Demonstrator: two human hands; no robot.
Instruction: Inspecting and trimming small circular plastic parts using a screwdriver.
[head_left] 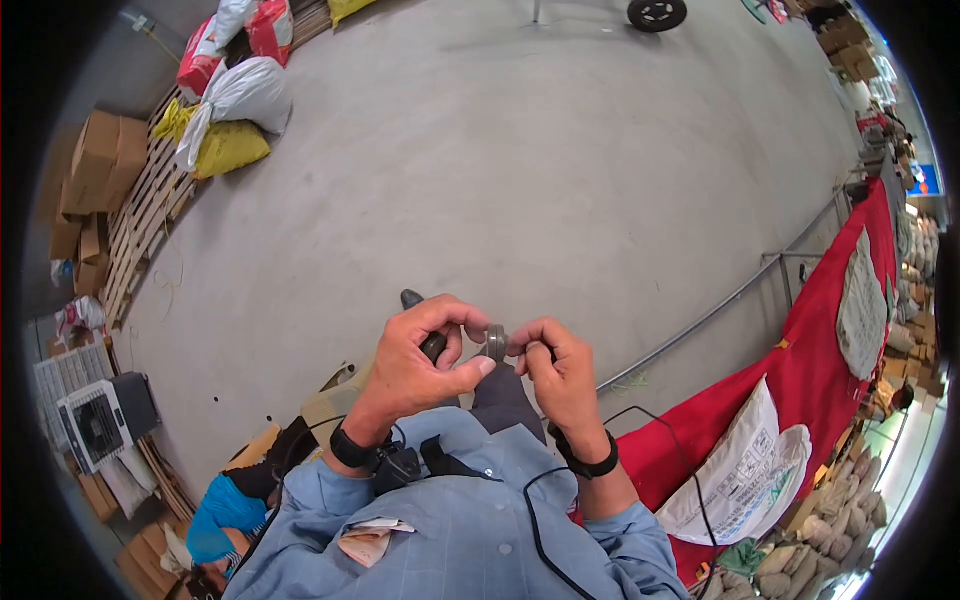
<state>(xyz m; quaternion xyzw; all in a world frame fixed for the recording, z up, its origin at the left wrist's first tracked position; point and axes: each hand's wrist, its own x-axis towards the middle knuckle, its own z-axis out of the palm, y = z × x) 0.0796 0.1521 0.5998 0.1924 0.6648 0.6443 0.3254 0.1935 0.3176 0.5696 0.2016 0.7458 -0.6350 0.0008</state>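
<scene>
Pinching a round, dull grey-brown piece (496,343), left fingers (468,376) face right fingers (546,333) of unclear grip.

Disc (497,343) sits in L hand (415,360), R hand (562,372) just beside it. Over on far L: pallet (148,225), sacks (250,95) at its far end, cartons (108,165) along its L edge, fan unit (100,425) nearer. R side: cloth (765,365) w/ sack (735,470) lying on it. Wheel (657,14) way up front, on floor (560,160).
</scene>
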